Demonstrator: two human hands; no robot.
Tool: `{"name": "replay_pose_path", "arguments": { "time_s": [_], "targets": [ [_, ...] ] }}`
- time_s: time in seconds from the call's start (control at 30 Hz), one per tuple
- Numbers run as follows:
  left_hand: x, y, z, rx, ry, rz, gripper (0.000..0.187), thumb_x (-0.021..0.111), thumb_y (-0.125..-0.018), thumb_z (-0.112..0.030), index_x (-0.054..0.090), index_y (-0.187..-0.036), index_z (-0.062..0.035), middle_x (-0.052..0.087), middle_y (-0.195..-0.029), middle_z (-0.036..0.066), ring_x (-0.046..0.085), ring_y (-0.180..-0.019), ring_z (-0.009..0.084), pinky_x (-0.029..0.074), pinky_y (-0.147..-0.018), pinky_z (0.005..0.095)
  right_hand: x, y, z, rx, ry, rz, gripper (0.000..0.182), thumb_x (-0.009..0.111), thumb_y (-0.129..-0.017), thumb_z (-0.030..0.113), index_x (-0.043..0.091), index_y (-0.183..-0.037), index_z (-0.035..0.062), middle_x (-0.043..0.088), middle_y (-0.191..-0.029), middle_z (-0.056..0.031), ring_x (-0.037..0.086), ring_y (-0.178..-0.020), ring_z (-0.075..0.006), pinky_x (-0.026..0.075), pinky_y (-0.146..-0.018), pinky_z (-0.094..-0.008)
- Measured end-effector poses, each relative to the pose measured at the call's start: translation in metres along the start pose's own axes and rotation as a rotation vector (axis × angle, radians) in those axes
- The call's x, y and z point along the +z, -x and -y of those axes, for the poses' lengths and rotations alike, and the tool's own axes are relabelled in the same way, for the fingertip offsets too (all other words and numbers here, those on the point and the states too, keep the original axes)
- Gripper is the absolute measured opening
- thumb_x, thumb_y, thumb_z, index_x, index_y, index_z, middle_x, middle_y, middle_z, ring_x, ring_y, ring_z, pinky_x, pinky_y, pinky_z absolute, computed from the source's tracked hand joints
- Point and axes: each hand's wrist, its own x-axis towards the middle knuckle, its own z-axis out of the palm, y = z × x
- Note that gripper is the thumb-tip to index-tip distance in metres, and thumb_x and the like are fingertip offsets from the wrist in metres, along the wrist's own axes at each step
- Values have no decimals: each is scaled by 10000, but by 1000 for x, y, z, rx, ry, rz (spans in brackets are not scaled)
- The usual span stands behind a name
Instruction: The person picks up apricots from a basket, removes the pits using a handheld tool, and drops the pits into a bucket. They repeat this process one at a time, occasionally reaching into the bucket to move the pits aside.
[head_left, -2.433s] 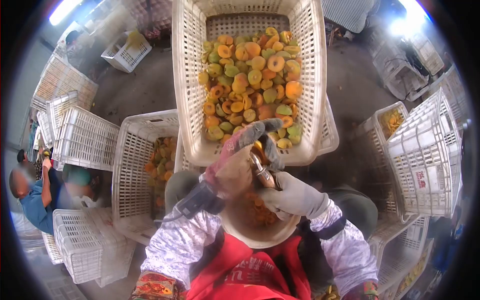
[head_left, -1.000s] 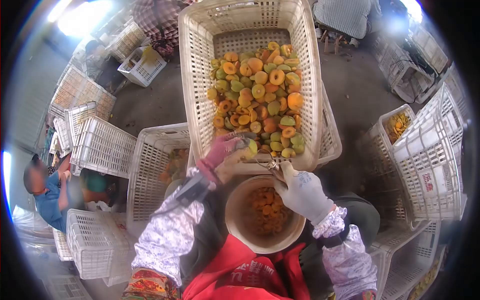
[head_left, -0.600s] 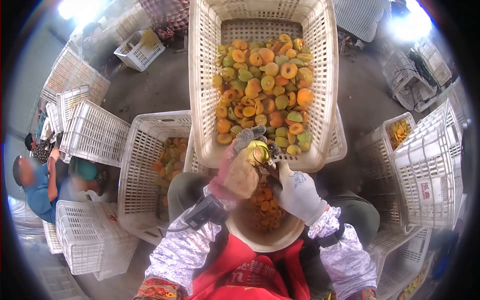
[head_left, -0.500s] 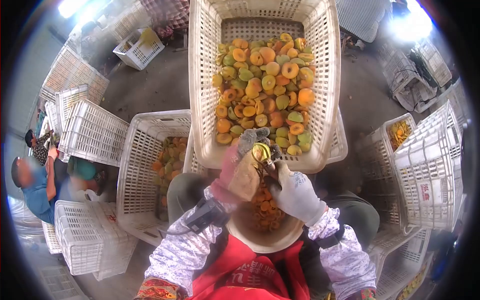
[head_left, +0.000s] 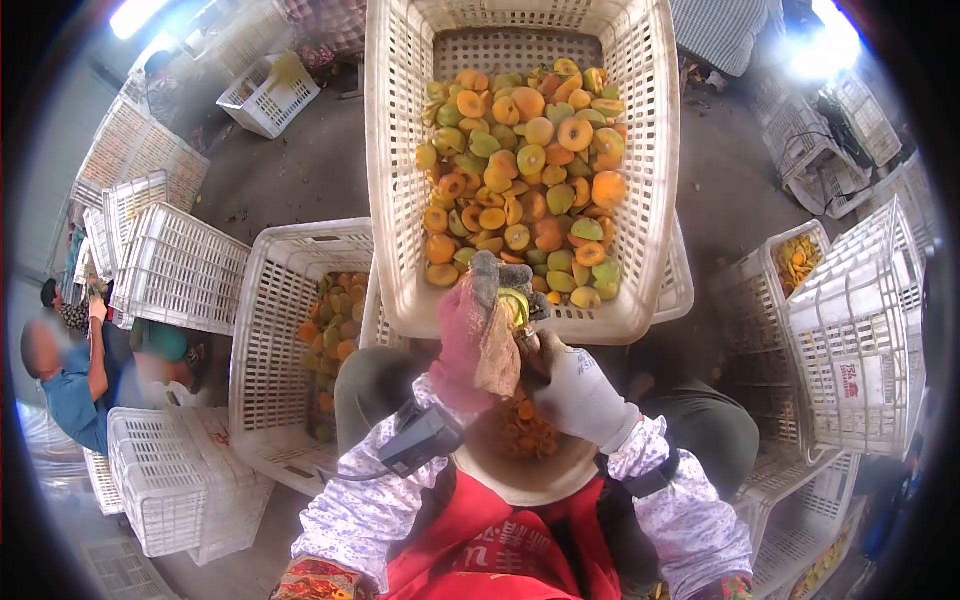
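Note:
My left hand (head_left: 474, 335), in a pink and grey glove with a tan cloth patch, is closed around a green fruit (head_left: 514, 308). My right hand (head_left: 583, 392), in a white glove with dark fingertips, grips a small metal tool (head_left: 528, 342) against that fruit; its exact shape is unclear. Both hands are over a white bucket (head_left: 532, 487) holding orange pieces. Just beyond them stands a large white crate (head_left: 655, 190) with many halved orange and green fruits (head_left: 515, 170).
At the left, another white crate (head_left: 262, 330) holds whole-looking fruits. Stacked crates (head_left: 165, 480) stand beside a seated person (head_left: 75, 385). More crates (head_left: 850, 350) stand at the right, one with yellow-orange pieces (head_left: 798, 262).
My left hand has turned more upright with the fruit. My right hand has shifted slightly down and left, its tool still at the fruit. The view has moved slightly.

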Motion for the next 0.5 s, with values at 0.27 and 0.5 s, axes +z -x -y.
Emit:
{"name": "replay_pose_path", "arguments": {
  "time_s": [0.27,0.5],
  "targets": [
    [28,15,-30,-164,-79,52,336,577,-952,-316,619,-949,17,611,-724,82,613,-630,162,488,-515,270,-7,6,-17,-156,-189,52,280,599,-828,62,502,-1068,-45,616,-829,-257,593,-811,-447,466,-684,-474],
    [16,-15,-15,-22,-423,234,482,574,-943,-422,639,-883,52,639,-710,134,641,-570,245,540,-464,352,-8,14,-27,-84,-88,14,269,576,-840,175,522,-1038,0,607,-764,-178,616,-716,-369,483,-637,-443]
  ]
}}
